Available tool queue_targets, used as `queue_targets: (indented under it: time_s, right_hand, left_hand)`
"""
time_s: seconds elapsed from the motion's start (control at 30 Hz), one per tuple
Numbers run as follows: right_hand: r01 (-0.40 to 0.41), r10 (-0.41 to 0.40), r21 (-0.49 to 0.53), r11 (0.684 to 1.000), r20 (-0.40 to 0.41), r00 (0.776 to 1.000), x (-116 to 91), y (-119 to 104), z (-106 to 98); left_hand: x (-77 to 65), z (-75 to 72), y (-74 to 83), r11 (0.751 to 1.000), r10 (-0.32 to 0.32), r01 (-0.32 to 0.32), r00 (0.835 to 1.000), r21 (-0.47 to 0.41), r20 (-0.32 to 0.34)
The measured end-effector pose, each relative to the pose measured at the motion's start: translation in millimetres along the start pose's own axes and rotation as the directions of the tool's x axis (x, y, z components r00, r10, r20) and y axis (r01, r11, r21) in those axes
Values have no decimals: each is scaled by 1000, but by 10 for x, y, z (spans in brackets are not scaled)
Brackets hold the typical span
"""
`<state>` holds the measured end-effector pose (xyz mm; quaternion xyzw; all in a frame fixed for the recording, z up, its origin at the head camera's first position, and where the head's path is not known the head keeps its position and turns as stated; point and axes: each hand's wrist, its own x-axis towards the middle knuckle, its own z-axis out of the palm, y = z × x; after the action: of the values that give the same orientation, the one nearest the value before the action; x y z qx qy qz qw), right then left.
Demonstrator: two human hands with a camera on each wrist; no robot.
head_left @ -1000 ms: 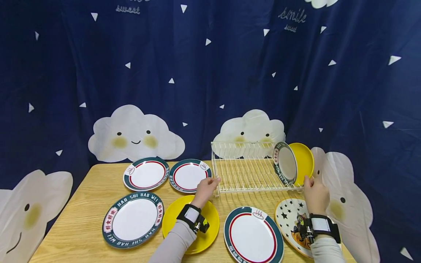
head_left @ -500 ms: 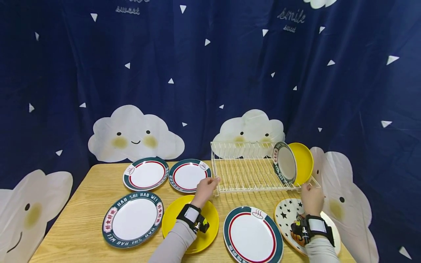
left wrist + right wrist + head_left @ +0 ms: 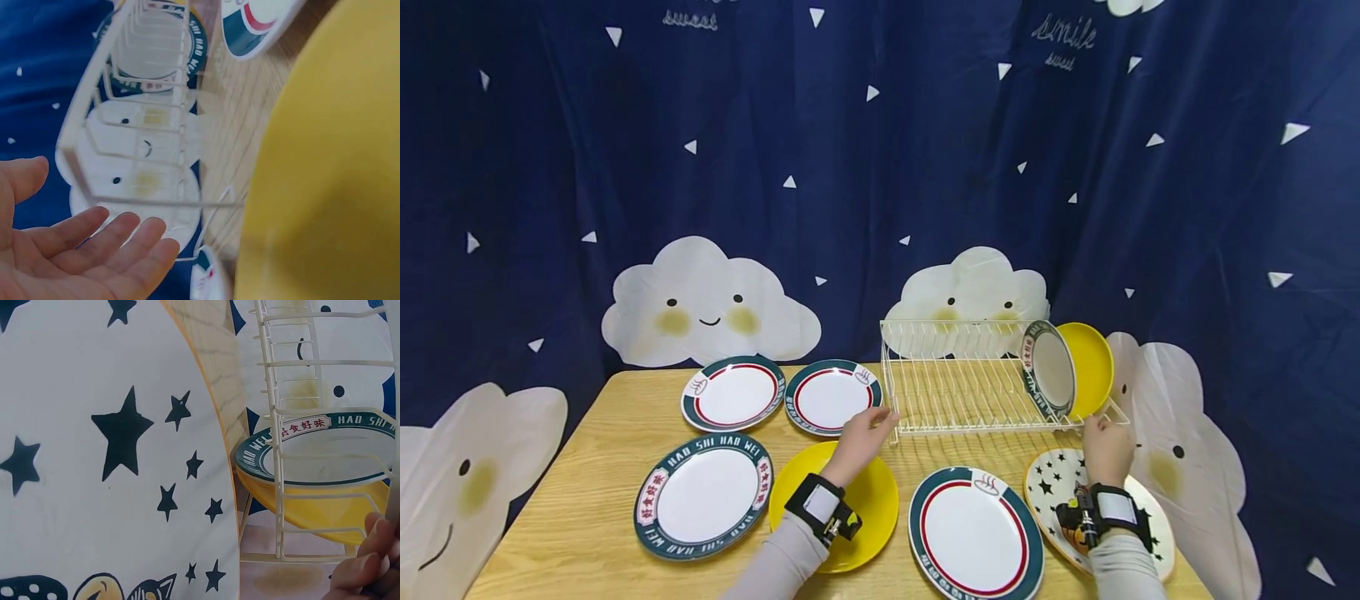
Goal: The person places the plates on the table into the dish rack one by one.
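Observation:
A white wire dish rack (image 3: pixel 962 429) stands at the back of the table, with a green-rimmed plate (image 3: pixel 1049 371) and a yellow plate (image 3: pixel 1093 367) upright at its right end. My left hand (image 3: pixel 861 437) is beside the rack's front left corner; the left wrist view shows its fingers (image 3: pixel 134 240) loosely extended, holding nothing. At the front right corner, my right hand (image 3: pixel 1107 450) has curled fingers (image 3: pixel 359 565) on the rack's wire; its thumb is hidden. Beneath the left forearm lies a yellow plate (image 3: pixel 868 529). Under the right wrist lies a star-patterned plate (image 3: pixel 1150 533).
On the wooden table (image 3: pixel 587 467) lie several flat plates: a large green-rimmed plate (image 3: pixel 703 496) at left, two red-ringed plates (image 3: pixel 733 394) behind it, and a red-ringed plate (image 3: pixel 976 533) in front of the rack. A dark blue curtain (image 3: pixel 850 167) hangs behind.
My right hand has come down from the upright yellow plate's edge to the rack's front right corner. My left hand has drawn slightly left, its fingers loosened from the corner.

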<state>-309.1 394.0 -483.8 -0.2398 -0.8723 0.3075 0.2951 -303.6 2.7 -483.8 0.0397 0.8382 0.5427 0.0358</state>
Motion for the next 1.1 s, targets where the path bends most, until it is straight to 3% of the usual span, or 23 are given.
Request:
queue_targets:
  time_s: [0.2,0.33,0.57,0.67,0.8,0.93,1.1]
  right_hand:
    - [-13,13,-2,1000,-4,1000,-14,1,38]
    - [-29,29,3,1000,-9,1000,-22,9,40]
    - [-32,32,18,999,-2,999,-15,29,71]
    - [-34,34,11,999,-8,999,-17,17,64]
    - [-38,39,9,999,-16,999,-23,3,46]
    - [-29,29,6,1000,-26,999,-27,4,40]
    - [-34,34,9,999,-27,999,-24,-4,27]
  left_hand:
    - [-293,-356,-74,989,84,-88,996,119,35]
    - [-524,-591,-198,960,100,-103,995,261,25]
    - [-919,-974,-408,896,13,4,999,444,-35]
    - [-1044,-1118,-478,854,4,30,998,520,-65]
    - [-1184,-1263,-591,801,42,25,994,598,-98]
    - [-1333,-1351,-719,781,95,-10,990,625,-103]
    - [-1475,-1389,-820,742,96,-14,992,670,-85]
